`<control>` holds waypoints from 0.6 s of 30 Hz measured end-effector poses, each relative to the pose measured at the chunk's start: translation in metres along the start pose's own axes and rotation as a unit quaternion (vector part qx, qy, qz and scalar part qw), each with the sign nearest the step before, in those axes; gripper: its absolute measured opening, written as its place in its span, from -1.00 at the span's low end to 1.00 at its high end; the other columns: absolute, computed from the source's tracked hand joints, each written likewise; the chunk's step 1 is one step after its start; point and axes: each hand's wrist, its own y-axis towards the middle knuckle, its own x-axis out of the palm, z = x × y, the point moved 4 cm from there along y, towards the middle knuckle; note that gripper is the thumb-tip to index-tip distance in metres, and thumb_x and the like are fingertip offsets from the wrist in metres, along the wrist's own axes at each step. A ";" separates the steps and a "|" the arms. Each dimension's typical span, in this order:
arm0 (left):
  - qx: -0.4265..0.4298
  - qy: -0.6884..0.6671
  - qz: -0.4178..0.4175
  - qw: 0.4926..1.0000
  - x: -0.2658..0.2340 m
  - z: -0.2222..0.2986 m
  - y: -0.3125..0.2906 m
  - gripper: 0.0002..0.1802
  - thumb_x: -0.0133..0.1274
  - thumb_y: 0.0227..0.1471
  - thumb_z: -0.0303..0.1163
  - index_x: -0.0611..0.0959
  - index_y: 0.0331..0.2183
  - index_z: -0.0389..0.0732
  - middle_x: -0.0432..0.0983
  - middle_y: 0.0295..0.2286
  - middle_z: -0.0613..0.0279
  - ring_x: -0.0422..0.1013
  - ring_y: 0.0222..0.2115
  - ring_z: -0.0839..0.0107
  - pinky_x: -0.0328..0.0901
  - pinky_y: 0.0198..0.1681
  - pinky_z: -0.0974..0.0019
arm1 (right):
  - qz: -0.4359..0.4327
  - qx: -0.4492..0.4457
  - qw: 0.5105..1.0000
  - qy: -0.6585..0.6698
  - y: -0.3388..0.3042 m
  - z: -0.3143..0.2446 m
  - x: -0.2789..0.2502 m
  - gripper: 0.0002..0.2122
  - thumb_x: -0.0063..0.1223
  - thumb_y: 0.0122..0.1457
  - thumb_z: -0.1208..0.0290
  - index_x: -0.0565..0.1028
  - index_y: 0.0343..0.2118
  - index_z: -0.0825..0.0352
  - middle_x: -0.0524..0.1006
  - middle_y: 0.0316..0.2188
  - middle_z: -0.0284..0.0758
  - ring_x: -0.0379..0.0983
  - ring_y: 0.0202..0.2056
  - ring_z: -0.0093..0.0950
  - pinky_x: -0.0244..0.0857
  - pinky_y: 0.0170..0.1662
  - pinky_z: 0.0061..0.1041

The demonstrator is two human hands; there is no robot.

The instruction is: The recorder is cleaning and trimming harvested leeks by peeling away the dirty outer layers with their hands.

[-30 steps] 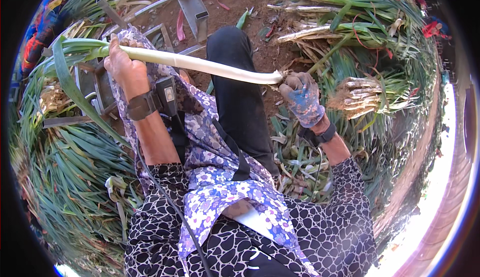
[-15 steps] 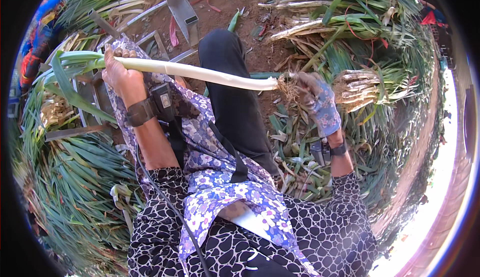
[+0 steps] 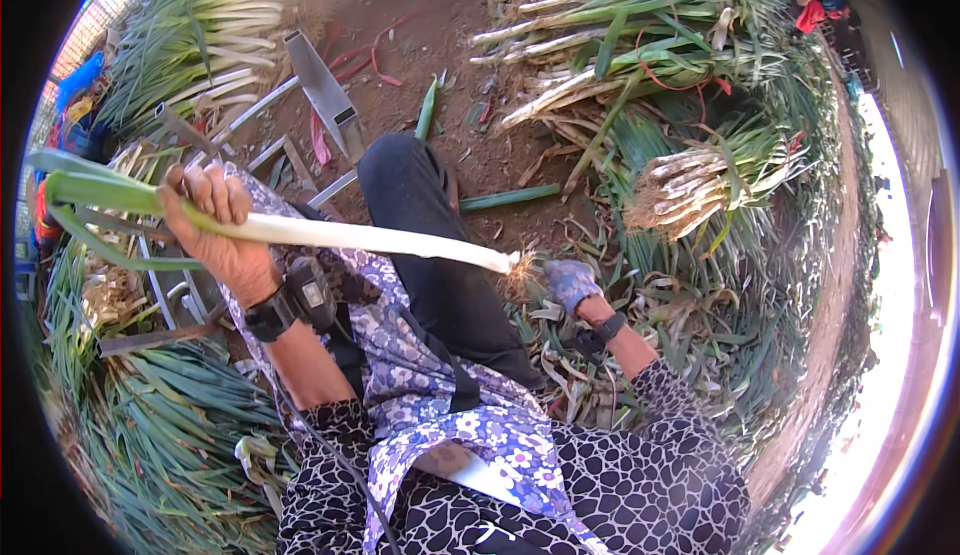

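Note:
My bare left hand [image 3: 222, 233] is wrapped round a long green onion [image 3: 385, 241] where its white stalk turns to green leaves. The stalk slants across my lap above the dark trouser knee, leaves to the left and a tuft of brown roots to the right. Just beyond the root end is my right hand [image 3: 573, 284], in a blue patterned glove, low over loose leaf scraps. Its fingers are mostly turned away, so their grip does not show. A thin gap appears between the glove and the roots.
Onion bundles with roots [image 3: 680, 190] lie at the right, below a larger pile [image 3: 620, 5]. At the left are green leaf heaps [image 3: 190, 375] and a metal frame [image 3: 325, 95]. Peeled leaf scraps [image 3: 590, 370] cover the ground beside my right forearm. Red string lies on the soil.
My right hand has come down and away from the root tuft, where its fingers were earlier. The whole view has shifted, and the onion now sits lower in it, still in my left hand.

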 end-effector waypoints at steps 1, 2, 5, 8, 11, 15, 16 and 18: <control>-0.003 -0.004 -0.023 1.000 0.004 0.001 0.000 -0.76 -0.05 0.14 -0.24 0.47 -0.33 -0.25 0.01 -0.68 0.43 -0.09 -0.72 0.63 -0.09 -0.72 0.54 | 0.016 0.041 0.997 0.058 -0.009 0.016 0.004 -0.70 0.01 0.02 0.30 0.45 -0.15 0.20 0.53 -0.36 -0.15 0.48 -0.28 -0.20 0.34 -0.24 -0.23; -0.008 -0.007 -0.047 0.999 0.008 0.001 -0.001 -0.76 -0.05 0.14 -0.24 0.47 -0.34 -0.25 0.01 -0.68 0.43 -0.08 -0.72 0.63 -0.09 -0.73 0.54 | 0.031 0.082 0.989 0.120 -0.018 0.021 0.001 -0.60 0.04 0.01 0.34 0.39 -0.03 0.22 0.52 -0.29 -0.14 0.47 -0.23 -0.23 0.34 -0.22 -0.24; -0.008 -0.039 -0.080 0.996 0.020 0.001 -0.002 -0.77 -0.07 0.15 -0.27 0.46 -0.34 -0.26 0.01 -0.68 0.42 -0.07 -0.72 0.64 -0.06 -0.73 0.55 | 0.236 -0.088 0.918 0.306 -0.028 0.019 -0.036 -0.41 0.16 -0.06 0.38 0.27 0.10 0.24 0.40 -0.04 -0.15 0.38 -0.06 -0.27 0.30 -0.06 -0.32; -0.006 -0.053 -0.109 0.993 0.032 -0.005 -0.004 -0.79 -0.09 0.16 -0.29 0.43 -0.34 -0.26 0.03 -0.68 0.41 -0.05 -0.73 0.64 -0.05 -0.76 0.56 | 0.193 -0.130 0.870 0.434 -0.045 -0.050 -0.125 -0.29 0.30 -0.15 0.35 0.23 0.13 0.25 0.26 0.11 -0.22 0.27 0.05 -0.29 0.15 0.11 -0.36; -0.013 -0.083 -0.105 0.991 0.045 -0.022 -0.008 -0.76 -0.13 0.19 -0.25 0.43 -0.32 -0.26 0.06 -0.70 0.40 -0.04 -0.77 0.66 -0.07 -0.80 0.59 | 0.234 -0.235 0.907 0.260 -0.042 -0.105 -0.151 -0.29 0.31 -0.14 0.21 0.26 0.12 0.21 0.35 0.02 -0.20 0.34 -0.05 -0.25 0.24 0.01 -0.35; -0.019 -0.112 -0.112 0.987 0.061 -0.022 -0.012 -0.81 -0.16 0.19 -0.28 0.37 -0.36 -0.20 0.07 -0.69 0.43 -0.02 -0.76 0.66 -0.07 -0.80 0.58 | 0.187 -0.229 0.909 0.294 -0.025 -0.106 -0.114 -0.67 0.14 0.00 0.19 0.44 -0.15 0.13 0.50 -0.54 -0.34 0.47 -0.52 -0.39 0.34 -0.46 -0.42; -0.027 -0.059 -0.097 0.993 0.053 -0.021 -0.016 -0.81 -0.17 0.20 -0.27 0.38 -0.37 -0.17 0.09 -0.69 0.44 -0.01 -0.77 0.66 -0.06 -0.81 0.57 | 0.262 -0.212 0.909 0.246 -0.030 -0.106 -0.112 -0.72 0.12 0.01 0.22 0.46 -0.20 0.11 0.49 -0.60 -0.37 0.46 -0.58 -0.39 0.32 -0.52 -0.43; -0.058 0.012 -0.025 0.998 0.038 -0.027 -0.026 -0.80 -0.20 0.21 -0.22 0.42 -0.36 -0.11 0.13 -0.70 0.47 0.01 -0.81 0.66 -0.03 -0.83 0.55 | 0.268 -0.197 0.913 0.238 -0.031 -0.093 -0.084 -0.72 0.09 -0.01 0.32 0.46 -0.17 0.11 0.52 -0.52 -0.32 0.46 -0.51 -0.30 0.29 -0.48 -0.32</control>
